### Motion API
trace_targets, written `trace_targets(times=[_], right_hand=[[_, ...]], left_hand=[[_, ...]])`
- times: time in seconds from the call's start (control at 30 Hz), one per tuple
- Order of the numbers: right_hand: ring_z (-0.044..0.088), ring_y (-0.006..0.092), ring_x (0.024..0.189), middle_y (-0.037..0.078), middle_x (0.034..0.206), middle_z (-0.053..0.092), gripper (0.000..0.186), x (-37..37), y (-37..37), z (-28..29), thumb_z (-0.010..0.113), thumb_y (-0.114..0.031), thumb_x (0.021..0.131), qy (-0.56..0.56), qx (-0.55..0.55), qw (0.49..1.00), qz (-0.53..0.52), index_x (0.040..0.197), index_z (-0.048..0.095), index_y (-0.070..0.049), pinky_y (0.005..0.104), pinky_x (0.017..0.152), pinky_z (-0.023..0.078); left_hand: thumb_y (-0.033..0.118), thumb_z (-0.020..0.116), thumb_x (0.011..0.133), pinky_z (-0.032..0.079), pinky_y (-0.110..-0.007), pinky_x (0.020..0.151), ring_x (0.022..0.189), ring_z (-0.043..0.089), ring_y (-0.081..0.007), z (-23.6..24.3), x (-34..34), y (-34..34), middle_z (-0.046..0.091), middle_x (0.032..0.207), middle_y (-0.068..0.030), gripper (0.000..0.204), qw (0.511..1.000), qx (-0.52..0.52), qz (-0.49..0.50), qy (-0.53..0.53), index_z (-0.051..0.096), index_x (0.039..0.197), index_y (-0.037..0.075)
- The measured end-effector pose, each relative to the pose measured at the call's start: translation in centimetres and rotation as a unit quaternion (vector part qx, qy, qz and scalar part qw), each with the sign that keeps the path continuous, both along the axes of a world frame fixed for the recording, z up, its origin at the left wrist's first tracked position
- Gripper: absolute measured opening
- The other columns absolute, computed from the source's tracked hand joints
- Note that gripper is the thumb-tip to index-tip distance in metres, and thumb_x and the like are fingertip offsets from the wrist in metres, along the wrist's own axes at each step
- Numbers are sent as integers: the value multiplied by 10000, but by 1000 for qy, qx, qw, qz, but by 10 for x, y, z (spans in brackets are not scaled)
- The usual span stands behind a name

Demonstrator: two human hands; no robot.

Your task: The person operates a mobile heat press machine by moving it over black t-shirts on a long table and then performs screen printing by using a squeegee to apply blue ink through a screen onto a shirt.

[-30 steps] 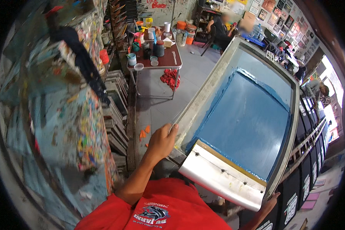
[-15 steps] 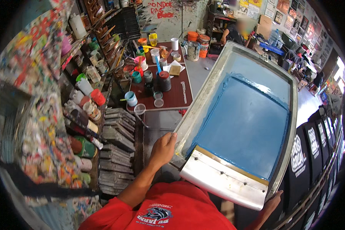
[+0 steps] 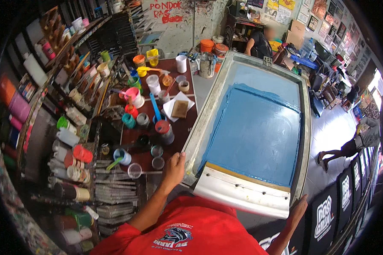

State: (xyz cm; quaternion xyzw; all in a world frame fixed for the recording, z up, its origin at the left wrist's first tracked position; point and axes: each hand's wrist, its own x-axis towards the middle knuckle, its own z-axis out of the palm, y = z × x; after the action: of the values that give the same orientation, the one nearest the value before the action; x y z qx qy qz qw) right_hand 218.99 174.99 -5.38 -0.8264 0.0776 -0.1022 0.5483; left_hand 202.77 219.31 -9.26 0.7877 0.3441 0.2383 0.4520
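Observation:
A screen-printing frame hangs in front of my chest, tilted, its mesh coated with a blue ink rectangle. A wide metal-backed squeegee lies across the near end of the mesh, its yellowish blade edge against the ink. My left hand is closed on the frame's near left side, thumb on top. At the near right corner, my right hand grips the frame, most of its fingers hidden beneath.
To the left, a brown table holds ink tubs, cups and a blue spatula. Shelves of bottles line the left side. Black printed panels stand in a row at right. One person sits behind the frame; another is at right.
The frame, squeegee and both hands sit further left in view. The table and shelves show more fully at left. A person's legs now appear on the right floor.

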Motion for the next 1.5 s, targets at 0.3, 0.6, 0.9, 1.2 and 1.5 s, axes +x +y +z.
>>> trace_targets(times=[0.3, 0.6, 0.9, 1.2, 1.5], right_hand=[[315, 83, 597, -37, 647, 384, 502, 289, 105, -21, 373, -410, 1044, -14, -44, 996, 75, 693, 442, -58, 318, 526, 260], [369, 92, 525, -28, 596, 415, 486, 593, 224, -30, 406, -392, 1030, 46, -29, 977, 207, 673, 475, -71, 299, 480, 295], [434, 145, 533, 31, 578, 483, 523, 798, 390, -72, 374, -346, 1025, 51, -103, 954, 276, 670, 536, 3, 349, 515, 339], [448, 140, 565, 44, 608, 522, 536, 961, 556, -115, 411, -390, 1023, 53, -113, 936, 330, 715, 576, 16, 340, 523, 347], [368, 105, 552, 2, 607, 468, 512, 1136, 747, -222, 431, -358, 1028, -8, -134, 901, 414, 683, 518, 12, 324, 498, 299]], left_hand=[[366, 402, 1008, 411, -532, 665, 810, 561, -496, -34, 239, 81, 579, 775, -265, 434, 998, -20, 56, 16, 527, 808, 2], [365, 395, 1008, 432, -551, 715, 844, 579, -499, -39, 448, 156, 617, 828, -274, 433, 987, -6, 149, 67, 564, 864, -7], [407, 393, 1001, 448, -551, 761, 881, 590, -513, -75, 588, 253, 637, 863, -304, 519, 960, -31, 258, 107, 604, 862, -45], [395, 389, 1002, 449, -558, 776, 878, 593, -501, -122, 715, 372, 638, 888, -301, 489, 944, -51, 294, 137, 595, 879, -31], [375, 338, 1014, 449, -539, 806, 895, 588, -491, -196, 828, 500, 637, 920, -296, 503, 920, -65, 364, 127, 611, 918, -37]])
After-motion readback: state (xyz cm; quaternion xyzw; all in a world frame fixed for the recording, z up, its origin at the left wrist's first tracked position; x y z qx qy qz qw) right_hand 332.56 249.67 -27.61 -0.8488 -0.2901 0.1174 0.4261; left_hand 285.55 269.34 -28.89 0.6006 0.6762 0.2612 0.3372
